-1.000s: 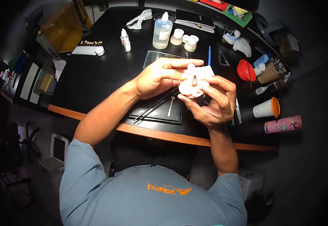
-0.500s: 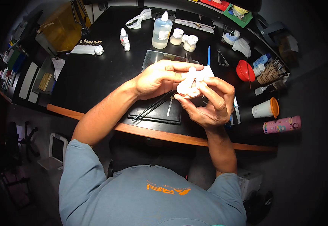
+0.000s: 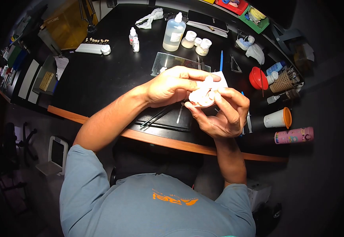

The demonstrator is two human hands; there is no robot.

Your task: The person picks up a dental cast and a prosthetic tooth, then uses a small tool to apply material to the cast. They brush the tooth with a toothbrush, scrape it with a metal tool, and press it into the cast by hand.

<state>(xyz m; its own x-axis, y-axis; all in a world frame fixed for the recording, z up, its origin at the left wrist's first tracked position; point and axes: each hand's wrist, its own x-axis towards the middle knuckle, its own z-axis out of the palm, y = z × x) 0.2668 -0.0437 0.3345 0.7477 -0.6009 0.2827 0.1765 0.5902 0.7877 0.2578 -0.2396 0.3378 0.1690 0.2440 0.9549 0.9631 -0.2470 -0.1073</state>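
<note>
A pale dental cast (image 3: 200, 98), overexposed by the bright light, is held above the front of the black desk. My right hand (image 3: 229, 114) grips its right and lower side, thumb under the edge and fingers bent over the top. From the left, my left hand (image 3: 167, 86) pinches its upper side with thumb and index finger; the fingertips are partly lost in glare. Below the hands, black tweezers (image 3: 155, 117) and a small metal spatula (image 3: 180, 113) lie on a dark pad. A glass slab (image 3: 168, 59) lies behind my left hand.
Behind stand a large clear bottle (image 3: 174, 33), white-lidded jars (image 3: 203, 46) and small dropper bottles (image 3: 135, 44). A tooth shade guide (image 3: 89, 48) lies left. At right are a red bowl (image 3: 257, 78), a white cup (image 3: 275, 119) and a pink cylinder (image 3: 294, 135). A wooden edge (image 3: 172, 143) borders the desk.
The view has shifted slightly. The dental cast has turned a little in my fingers, showing more of its inner side, while both hands keep their hold.
</note>
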